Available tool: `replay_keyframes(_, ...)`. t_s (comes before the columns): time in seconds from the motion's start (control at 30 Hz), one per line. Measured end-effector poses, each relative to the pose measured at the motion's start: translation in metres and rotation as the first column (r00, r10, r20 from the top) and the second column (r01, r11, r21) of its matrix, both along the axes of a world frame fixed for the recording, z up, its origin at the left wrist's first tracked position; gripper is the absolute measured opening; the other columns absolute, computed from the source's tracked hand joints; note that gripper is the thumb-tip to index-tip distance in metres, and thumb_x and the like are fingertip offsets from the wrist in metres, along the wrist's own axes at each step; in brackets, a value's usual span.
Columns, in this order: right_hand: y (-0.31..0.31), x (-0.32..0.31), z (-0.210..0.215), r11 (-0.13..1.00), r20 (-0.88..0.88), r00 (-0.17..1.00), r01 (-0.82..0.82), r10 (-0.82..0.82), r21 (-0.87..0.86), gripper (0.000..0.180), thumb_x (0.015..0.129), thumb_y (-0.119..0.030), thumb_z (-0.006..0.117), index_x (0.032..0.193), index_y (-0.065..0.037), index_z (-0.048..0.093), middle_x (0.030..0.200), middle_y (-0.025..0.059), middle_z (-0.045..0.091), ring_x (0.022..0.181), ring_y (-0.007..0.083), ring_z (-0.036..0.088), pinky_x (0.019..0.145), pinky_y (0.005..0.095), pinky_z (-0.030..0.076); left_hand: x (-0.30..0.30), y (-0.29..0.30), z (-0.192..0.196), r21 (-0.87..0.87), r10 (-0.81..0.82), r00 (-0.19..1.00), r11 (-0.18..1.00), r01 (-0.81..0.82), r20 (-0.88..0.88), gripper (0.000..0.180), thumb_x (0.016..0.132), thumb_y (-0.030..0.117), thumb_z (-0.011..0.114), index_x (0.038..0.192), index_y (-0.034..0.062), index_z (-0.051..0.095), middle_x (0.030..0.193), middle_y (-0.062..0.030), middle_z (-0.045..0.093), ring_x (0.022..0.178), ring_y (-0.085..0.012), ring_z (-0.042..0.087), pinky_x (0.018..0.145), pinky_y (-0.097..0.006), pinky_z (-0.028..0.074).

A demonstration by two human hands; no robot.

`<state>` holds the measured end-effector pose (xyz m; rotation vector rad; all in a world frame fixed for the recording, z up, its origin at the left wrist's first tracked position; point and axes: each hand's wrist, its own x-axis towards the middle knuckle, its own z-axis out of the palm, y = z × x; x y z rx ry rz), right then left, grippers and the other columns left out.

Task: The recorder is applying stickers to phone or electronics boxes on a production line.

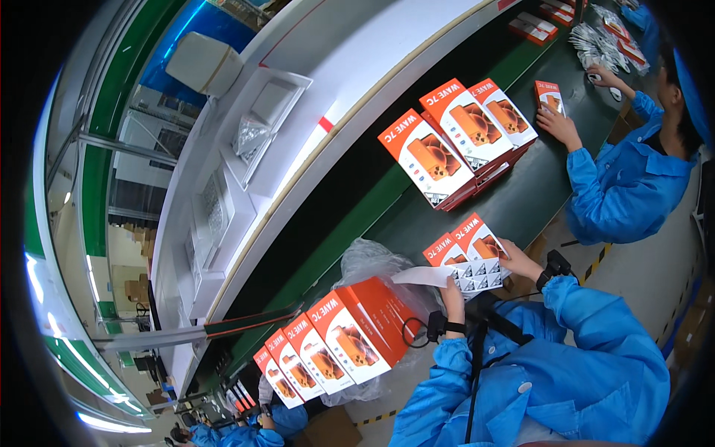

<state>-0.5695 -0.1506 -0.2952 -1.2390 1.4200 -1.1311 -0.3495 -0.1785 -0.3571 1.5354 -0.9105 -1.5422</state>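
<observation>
Both hands are gripping: the left hand (452, 292) pinches a floppy white paper slip (423, 276), the right hand (519, 261) clasps a small orange-and-white box (471, 257). That box looks light and stiff, so I'd grab it by its side edges.

Bare dark table (521, 194) lies open between the stack of orange boxes (454, 141) and the two boxes (471, 257) under the right hand (519, 261) and left hand (452, 290) — a hand can pass there. To the left, a row of orange boxes (328, 350) and crumpled clear plastic (372, 261) block the way. A co-worker's hand (558, 127) occupies the far end — the white ledge (357, 59) above lies mostly open.
</observation>
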Motion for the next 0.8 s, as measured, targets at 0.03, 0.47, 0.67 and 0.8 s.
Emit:
replay_keyframes(0.03, 0.004, 0.002, 0.008, 0.999, -0.022, 1.000, -0.015, 0.016, 0.044, 0.043, 0.078, -0.003, 0.057, 0.120, -0.001, 0.049, 0.116, 0.0157, 0.056, 0.111, 0.0285, 0.053, 0.095, 0.0352, 0.041, 0.003, 0.005, 0.002, 0.002, 0.013, 1.000, 1.000, -0.013, 0.002, 0.039, 0.095, 0.018, 0.041, 0.121, -0.0096, 0.048, 0.119, -0.0164, 0.056, 0.108, -0.0238, 0.052, 0.095, -0.034, 0.038)
replay_keyframes(0.47, 0.012, 0.008, 0.101, 0.999, -0.056, 0.998, -0.020, 0.017, -0.048, 0.039, 0.086, -0.020, 0.060, 0.118, 0.002, 0.053, 0.114, 0.0145, 0.052, 0.107, 0.0246, 0.051, 0.093, 0.0324, 0.039, -0.013, 0.045, 0.191, -0.227, -0.221, 0.966, 0.942, 0.247, 0.132, 0.029, 0.091, 0.012, 0.058, 0.112, -0.0071, 0.054, 0.105, -0.0102, 0.062, 0.094, -0.0146, 0.057, 0.082, -0.028, 0.045)
replay_keyframes(0.67, 0.024, 0.041, 0.223, 0.921, 0.324, 0.874, -0.390, 0.362, 0.022, 0.017, 0.090, -0.013, 0.058, 0.099, 0.002, 0.058, 0.081, 0.0001, 0.058, 0.071, 0.0045, 0.054, 0.062, 0.0199, 0.043, 0.004, 0.071, 0.305, -0.285, -0.013, 0.920, 0.953, -0.107, -0.391, 0.035, 0.085, 0.002, 0.064, 0.115, -0.0048, 0.047, 0.106, -0.0096, 0.059, 0.096, -0.0114, 0.057, 0.080, -0.024, 0.047)
replay_keyframes(0.8, 0.029, 0.087, 0.264, 0.915, 0.365, 0.845, -0.400, 0.390, -0.053, 0.008, 0.088, -0.005, 0.061, 0.093, 0.000, 0.057, 0.082, 0.0010, 0.060, 0.073, 0.0039, 0.056, 0.063, 0.0181, 0.044, 0.037, 0.102, 0.332, -0.361, 0.028, 0.962, 0.924, -0.129, -0.272, 0.037, 0.085, -0.002, 0.063, 0.117, -0.0051, 0.044, 0.108, -0.0107, 0.058, 0.099, -0.0147, 0.057, 0.084, -0.026, 0.047)
